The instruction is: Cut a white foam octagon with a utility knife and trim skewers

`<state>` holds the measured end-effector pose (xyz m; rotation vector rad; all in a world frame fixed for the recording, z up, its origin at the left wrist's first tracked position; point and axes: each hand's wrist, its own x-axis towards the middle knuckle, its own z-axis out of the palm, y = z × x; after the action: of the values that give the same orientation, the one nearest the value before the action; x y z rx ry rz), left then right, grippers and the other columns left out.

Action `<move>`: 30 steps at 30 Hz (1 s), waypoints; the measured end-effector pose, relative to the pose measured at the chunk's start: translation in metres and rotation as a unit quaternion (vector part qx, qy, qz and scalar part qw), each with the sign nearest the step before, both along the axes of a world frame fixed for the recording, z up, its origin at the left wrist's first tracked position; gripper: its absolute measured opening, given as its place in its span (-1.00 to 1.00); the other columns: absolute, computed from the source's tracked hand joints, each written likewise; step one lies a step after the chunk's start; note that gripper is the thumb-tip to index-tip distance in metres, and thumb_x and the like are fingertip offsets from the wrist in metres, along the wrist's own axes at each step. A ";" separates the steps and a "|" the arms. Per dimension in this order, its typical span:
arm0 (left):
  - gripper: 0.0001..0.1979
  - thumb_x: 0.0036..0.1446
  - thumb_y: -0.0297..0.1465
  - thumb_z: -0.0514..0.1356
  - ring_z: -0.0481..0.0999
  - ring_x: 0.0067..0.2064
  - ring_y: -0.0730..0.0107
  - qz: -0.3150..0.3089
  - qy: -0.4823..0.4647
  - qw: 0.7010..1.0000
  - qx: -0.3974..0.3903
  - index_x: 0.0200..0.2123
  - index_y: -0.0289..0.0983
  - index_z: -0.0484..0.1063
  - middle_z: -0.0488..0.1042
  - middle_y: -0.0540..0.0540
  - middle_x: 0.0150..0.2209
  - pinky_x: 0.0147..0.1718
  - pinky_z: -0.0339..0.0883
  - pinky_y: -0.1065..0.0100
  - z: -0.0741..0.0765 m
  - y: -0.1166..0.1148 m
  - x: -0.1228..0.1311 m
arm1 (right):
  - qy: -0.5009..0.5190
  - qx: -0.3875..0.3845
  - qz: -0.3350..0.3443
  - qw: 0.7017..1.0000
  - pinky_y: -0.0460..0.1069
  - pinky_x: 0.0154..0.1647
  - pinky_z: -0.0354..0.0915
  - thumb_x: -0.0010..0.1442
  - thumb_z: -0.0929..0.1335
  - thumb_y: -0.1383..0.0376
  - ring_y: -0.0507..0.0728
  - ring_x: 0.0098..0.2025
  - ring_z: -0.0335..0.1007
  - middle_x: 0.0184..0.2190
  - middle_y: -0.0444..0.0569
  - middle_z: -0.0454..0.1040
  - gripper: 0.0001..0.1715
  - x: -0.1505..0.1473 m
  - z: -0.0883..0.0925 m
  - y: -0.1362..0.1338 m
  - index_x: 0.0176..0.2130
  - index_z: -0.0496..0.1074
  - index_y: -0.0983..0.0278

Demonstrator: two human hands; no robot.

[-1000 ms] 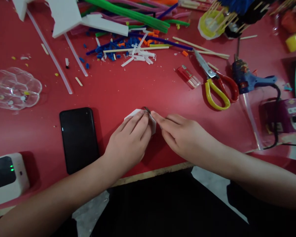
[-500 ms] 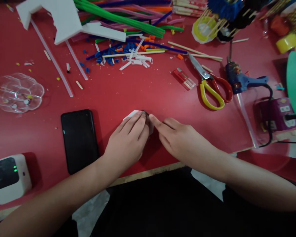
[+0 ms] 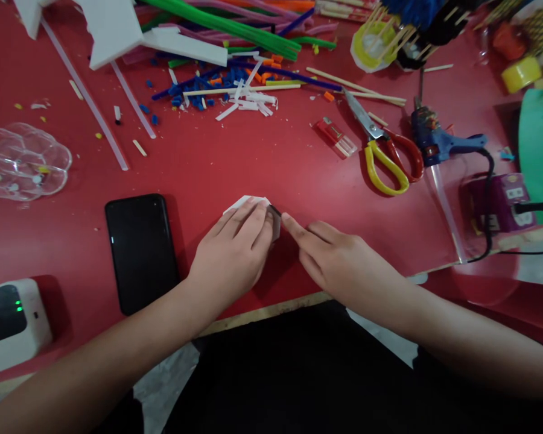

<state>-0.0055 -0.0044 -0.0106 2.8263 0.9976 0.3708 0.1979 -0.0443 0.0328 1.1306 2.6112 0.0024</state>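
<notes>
My left hand (image 3: 238, 244) is bent over a small white many-sided piece (image 3: 245, 201), gripping it with the fingers across its top. Much of that piece is hidden under the palm and fingers. A thin black strip (image 3: 275, 210) runs along the piece's right-hand edge. At the strip's outer end is the index fingertip of my right hand (image 3: 328, 250), stretched forward with the other fingers curled under. The right thumb is out of sight, but the hand appears to pinch the strip. Left of my left hand lies a black phone (image 3: 141, 253).
Scissors (image 3: 387, 169), a red-and-clear small pack (image 3: 335, 137) and a blue glue gun (image 3: 447, 144) lie right. Behind are cut scraps (image 3: 235, 90), green pipe cleaners (image 3: 235, 27) and white foam (image 3: 113, 27). A clear flower-shaped dish (image 3: 27, 160) and white device (image 3: 15, 325) stand left.
The right fingertip has shifted slightly right, away from my left fingers, and more of the black strip shows. The whole view has shifted a little.
</notes>
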 end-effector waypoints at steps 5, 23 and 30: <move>-0.60 0.33 -0.44 0.06 0.41 0.26 -0.07 0.004 -0.002 1.000 0.018 0.17 -0.47 0.37 0.47 -0.37 0.17 0.18 0.41 -0.01 0.000 -0.001 0.000 | 0.053 -0.007 -0.038 0.998 -0.03 -0.43 0.41 0.27 0.19 0.53 0.13 -0.24 0.44 0.11 0.23 0.51 -0.48 0.005 -0.003 -0.010 0.15 0.44 0.47; -0.53 0.30 -0.23 0.11 0.39 0.17 -0.33 0.032 0.038 0.999 0.012 0.18 -0.36 0.41 0.44 -0.34 0.18 -0.08 0.46 -0.17 0.009 -0.006 -0.002 | 0.271 -0.041 -0.253 0.928 -0.08 -0.52 0.33 0.38 0.16 0.37 0.02 -0.51 0.39 -0.36 -0.04 0.49 -0.47 0.023 -0.012 -0.040 0.27 0.31 0.38; -0.43 0.28 -0.02 0.10 0.43 -0.27 0.07 0.051 0.047 0.991 0.113 0.07 -0.38 0.49 0.54 -0.29 -0.18 -0.41 0.39 0.12 0.011 -0.009 -0.007 | 0.323 -0.055 -0.281 0.902 -0.08 -0.44 0.36 0.38 0.18 0.36 0.03 -0.42 0.43 -0.33 -0.02 0.48 -0.46 0.028 -0.009 -0.032 0.30 0.29 0.38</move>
<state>-0.0128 -0.0137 0.0003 3.0260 1.1933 0.3862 0.2264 -0.0760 0.0238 2.0764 2.6104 -0.7498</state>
